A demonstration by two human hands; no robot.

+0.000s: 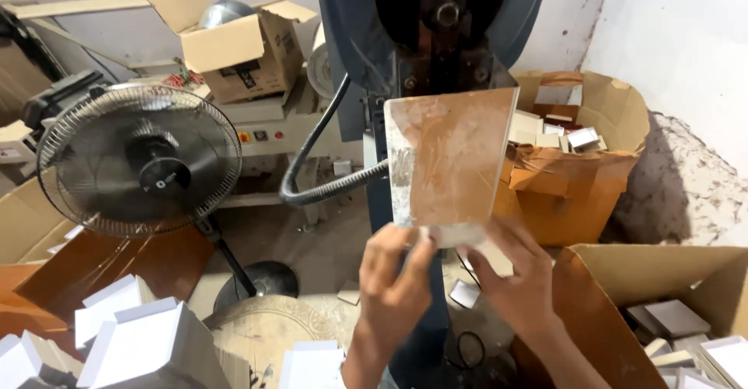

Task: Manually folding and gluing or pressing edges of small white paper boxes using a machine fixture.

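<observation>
Board sheet (452, 155) clamped by left hand (393, 280) and right hand (518, 276) at its lower edge; better keep it upright against the press (436, 15)

The card (452, 155) looks like brown paperboard, glossy and smudged white along its left edge. At its 12 o'clock the press (436, 23) is dark painted metal, scuffed. At 9 o'clock, the fan (140, 159) has a wire-metal grille. Boxes (576, 179) at 3 o'clock are matt cardboard.
</observation>
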